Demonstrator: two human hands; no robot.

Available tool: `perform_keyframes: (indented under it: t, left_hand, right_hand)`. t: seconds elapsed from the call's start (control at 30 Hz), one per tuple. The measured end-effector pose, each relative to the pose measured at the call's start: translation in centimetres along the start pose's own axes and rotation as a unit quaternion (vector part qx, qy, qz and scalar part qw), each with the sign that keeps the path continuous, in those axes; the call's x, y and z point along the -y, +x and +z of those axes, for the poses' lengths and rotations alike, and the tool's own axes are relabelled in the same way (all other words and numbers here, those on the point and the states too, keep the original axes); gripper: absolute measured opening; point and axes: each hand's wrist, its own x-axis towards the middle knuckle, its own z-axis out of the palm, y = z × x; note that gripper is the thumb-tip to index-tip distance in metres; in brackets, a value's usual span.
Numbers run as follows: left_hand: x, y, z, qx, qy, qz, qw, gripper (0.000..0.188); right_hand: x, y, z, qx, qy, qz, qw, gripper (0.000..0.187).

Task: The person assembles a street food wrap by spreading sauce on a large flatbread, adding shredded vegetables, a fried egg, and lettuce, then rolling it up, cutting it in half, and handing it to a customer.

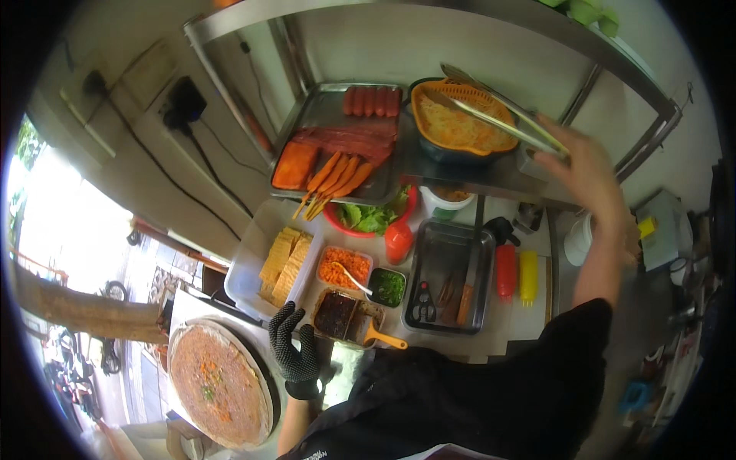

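My right hand (586,165), bare, is closed on the handle end of metal tongs (525,130). The tongs reach left over a yellow basket (420,96) of pale shredded food (475,126) on the shelf; their jaws look apart, with nothing visible between them. My left hand (297,356) wears a black dotted glove, its fingers stretched out and apart, holding nothing. It is between a crepe (218,379) on a round griddle (264,410) and a dark sauce container (334,313). Orange carrot bits and green bits dot the brown crepe.
A metal tray (337,100) carries sausages, meat slices and skewers. Below are a bin (249,253) of yellow crackers, shredded carrot (346,264), chopped greens (387,287), lettuce (376,217), a tool tray (448,257), and red (506,272) and yellow (528,276) squeeze bottles. Shelf posts rise around.
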Motion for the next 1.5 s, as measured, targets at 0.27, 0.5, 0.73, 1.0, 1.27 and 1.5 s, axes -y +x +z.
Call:
perform_keyframes:
  t: [0.27, 0.5, 0.73, 1.0, 1.27, 1.5]
  left_hand:
    - [0.2, -1.7, 2.1, -0.005, -0.039, -0.010, 0.999, 0.024]
    - [2.6, -4.3, -0.1, 0.006, -0.087, -0.073, 0.993, 0.021]
    - [-2.8, 5.6, 4.6, 0.288, -0.379, -0.184, 0.860, 0.045]
    - [-6.3, 19.7, 24.7, 0.424, -0.526, -0.384, 0.630, 0.047]
    - [-8.8, 16.6, 25.9, 0.404, -0.568, -0.323, 0.640, 0.033]
    - [-5.5, 7.4, 11.7, 0.253, -0.611, -0.314, 0.681, 0.031]
  right_hand:
    - [-0.8, 3.0, -2.6, -0.019, -0.238, -0.178, 0.955, 0.041]
    - [-0.3, 8.5, 2.0, 0.116, -0.203, -0.026, 0.972, 0.031]
    - [-2.6, 5.7, 1.5, 0.086, -0.149, -0.071, 0.982, 0.033]
    - [-1.6, -1.0, -0.3, 0.060, -0.115, -0.070, 0.989, 0.040]
    - [-2.4, -5.3, -1.6, 0.048, -0.110, -0.053, 0.991, 0.049]
    - [4.0, -10.7, -6.0, 0.053, -0.042, -0.097, 0.993, 0.048]
